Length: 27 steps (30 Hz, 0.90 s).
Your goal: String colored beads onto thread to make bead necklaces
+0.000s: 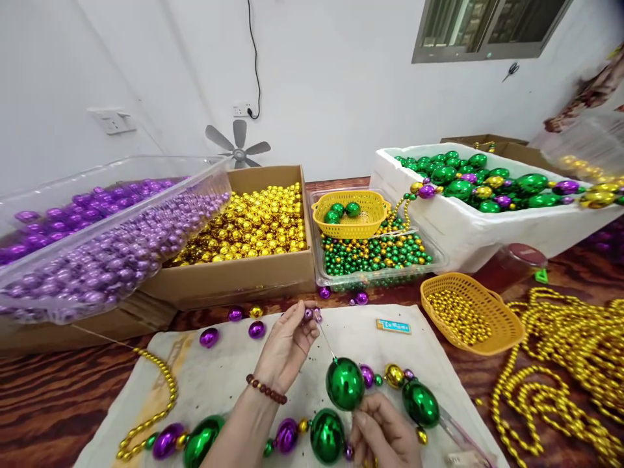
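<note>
My left hand (291, 341), with a brown bead bracelet on its wrist, is closed and pinches small purple beads (312, 314) above the cloth. A thin thread runs from there down to a large green bead (345, 383). Just under that bead, the fingers of my right hand (385, 432) are closed on the bead strand; the exact grip point is partly hidden. The strand continues with purple, gold and green beads, including another big green bead (421, 403). More of it lies along the front, with a green bead (327, 435) and a purple bead (286, 435).
A pale cloth (390, 354) covers the table's middle, with loose purple beads (208, 337). Behind stand a clear purple-bead bin (117, 260), a gold-bead carton (244, 279), and a white foam box (439, 227). To the right are a yellow basket (507, 325) and gold bead strands (560, 344).
</note>
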Each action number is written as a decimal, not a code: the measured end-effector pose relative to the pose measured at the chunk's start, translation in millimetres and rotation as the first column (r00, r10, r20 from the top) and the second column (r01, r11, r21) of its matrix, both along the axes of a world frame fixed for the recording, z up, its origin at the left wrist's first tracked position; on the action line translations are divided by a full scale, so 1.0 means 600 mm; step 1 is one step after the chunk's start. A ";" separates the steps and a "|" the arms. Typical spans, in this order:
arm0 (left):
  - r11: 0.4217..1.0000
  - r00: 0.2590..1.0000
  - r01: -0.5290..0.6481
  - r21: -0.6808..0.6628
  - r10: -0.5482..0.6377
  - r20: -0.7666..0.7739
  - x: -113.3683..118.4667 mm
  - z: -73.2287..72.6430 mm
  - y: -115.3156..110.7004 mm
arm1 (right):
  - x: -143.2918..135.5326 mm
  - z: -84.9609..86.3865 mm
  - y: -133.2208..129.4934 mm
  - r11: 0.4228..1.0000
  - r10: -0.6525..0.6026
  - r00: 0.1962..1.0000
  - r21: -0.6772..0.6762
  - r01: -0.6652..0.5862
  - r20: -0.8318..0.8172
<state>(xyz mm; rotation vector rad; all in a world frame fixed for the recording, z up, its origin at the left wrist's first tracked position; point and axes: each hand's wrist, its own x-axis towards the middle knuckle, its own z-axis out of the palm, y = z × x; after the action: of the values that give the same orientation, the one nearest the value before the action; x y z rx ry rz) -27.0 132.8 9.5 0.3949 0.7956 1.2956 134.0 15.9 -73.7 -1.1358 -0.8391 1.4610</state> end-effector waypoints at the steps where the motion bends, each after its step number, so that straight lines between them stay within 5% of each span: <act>1: 1.000 1.000 -0.011 -0.008 0.011 -0.005 -0.003 -0.002 -0.001 | 0.000 0.001 0.000 1.000 0.008 1.000 0.008 -0.008 0.006; 27: 0.988 0.995 -0.043 -0.149 0.056 0.084 -0.012 -0.012 -0.008 | 0.001 0.010 0.001 0.993 0.117 0.993 0.007 -0.117 0.025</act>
<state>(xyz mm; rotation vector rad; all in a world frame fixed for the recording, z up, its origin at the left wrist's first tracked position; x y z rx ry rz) -34.1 127.9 2.3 0.2001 0.8252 1.2827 134.4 16.3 -67.6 -1.1162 -0.9416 1.5410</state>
